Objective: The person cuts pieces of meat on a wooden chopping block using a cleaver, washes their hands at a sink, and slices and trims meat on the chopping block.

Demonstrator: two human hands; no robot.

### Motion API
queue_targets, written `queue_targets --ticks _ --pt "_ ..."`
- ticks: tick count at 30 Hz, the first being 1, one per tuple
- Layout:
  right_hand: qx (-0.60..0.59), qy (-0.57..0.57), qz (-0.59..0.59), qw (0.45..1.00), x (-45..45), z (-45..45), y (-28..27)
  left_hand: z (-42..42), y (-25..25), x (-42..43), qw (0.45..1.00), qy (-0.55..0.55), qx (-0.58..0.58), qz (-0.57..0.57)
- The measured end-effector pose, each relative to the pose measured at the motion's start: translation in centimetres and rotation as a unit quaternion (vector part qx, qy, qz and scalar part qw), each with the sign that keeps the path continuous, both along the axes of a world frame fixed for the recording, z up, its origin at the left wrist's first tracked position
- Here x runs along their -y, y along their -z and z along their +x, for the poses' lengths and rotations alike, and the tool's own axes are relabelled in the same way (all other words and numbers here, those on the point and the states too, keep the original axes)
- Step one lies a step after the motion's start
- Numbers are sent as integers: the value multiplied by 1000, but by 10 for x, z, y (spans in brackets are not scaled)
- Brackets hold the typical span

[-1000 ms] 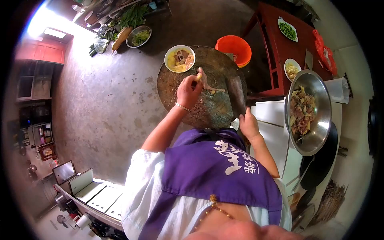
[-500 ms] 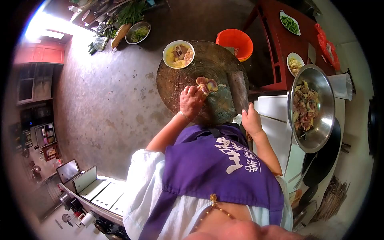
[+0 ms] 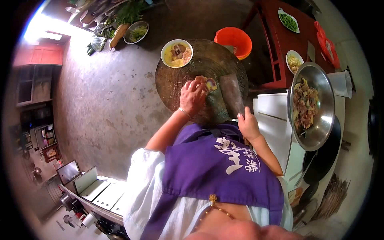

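On the round wooden chopping block (image 3: 170, 86), my left hand (image 3: 193, 97) has its fingers curled over a piece of raw meat (image 3: 211, 84). The meat is pinkish with yellow parts, and my fingers cover its left side. My right hand (image 3: 249, 125) grips the handle of a broad cleaver (image 3: 233, 91). Its grey blade reaches over the right part of the block, to the right of the meat and apart from my left hand. A white bowl (image 3: 163, 58) holding raw meat pieces in something yellow stands at the block's far left edge.
An orange bucket (image 3: 228, 38) stands behind the block. To the right, a large metal bowl (image 3: 325, 128) holds chopped meat. A red table (image 3: 266, 18) carries a plate of chopped greens (image 3: 289, 23) and a dish of pale pieces (image 3: 294, 63). Vegetables lie at the far left.
The cleaver has shifted left towards the meat, and more of its flat side faces me. My left hand has moved slightly and now covers more of the meat.
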State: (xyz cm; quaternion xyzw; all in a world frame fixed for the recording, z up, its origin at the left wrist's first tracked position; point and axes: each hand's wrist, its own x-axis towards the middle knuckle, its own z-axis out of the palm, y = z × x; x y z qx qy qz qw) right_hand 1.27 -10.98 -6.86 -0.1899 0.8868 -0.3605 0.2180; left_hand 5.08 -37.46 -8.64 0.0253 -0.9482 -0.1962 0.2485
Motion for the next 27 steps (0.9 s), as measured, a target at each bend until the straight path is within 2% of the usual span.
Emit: queue_targets --ticks 1,4,5,8,11,14,19,23,25,27 --pt "25 5 -26 999 0 3 0 -6 -2 2 999 15 16 27" --pt "202 61 -51 976 10 7 -17 -17 5 8 989 81 125 23" --pt "220 64 -40 973 13 8 -25 -19 7 10 982 90 166 14" --pt "90 -14 -8 996 1 9 9 -8 18 0 986 37 146 68" --pt "-108 -48 33 992 5 4 -4 15 11 -8 973 -4 206 101" --pt "-110 -39 95 989 7 1 -16 25 13 -10 975 -9 192 116" --pt "-62 -100 96 988 19 11 -27 25 18 -13 981 -23 164 106" --pt "-31 -83 112 990 19 3 -4 24 18 -12 982 -21 175 66" --pt "-53 -74 122 988 14 -4 -9 28 28 -10 987 -26 139 74" --pt "-55 -70 115 989 13 -6 -16 29 31 -7 984 -34 159 74"
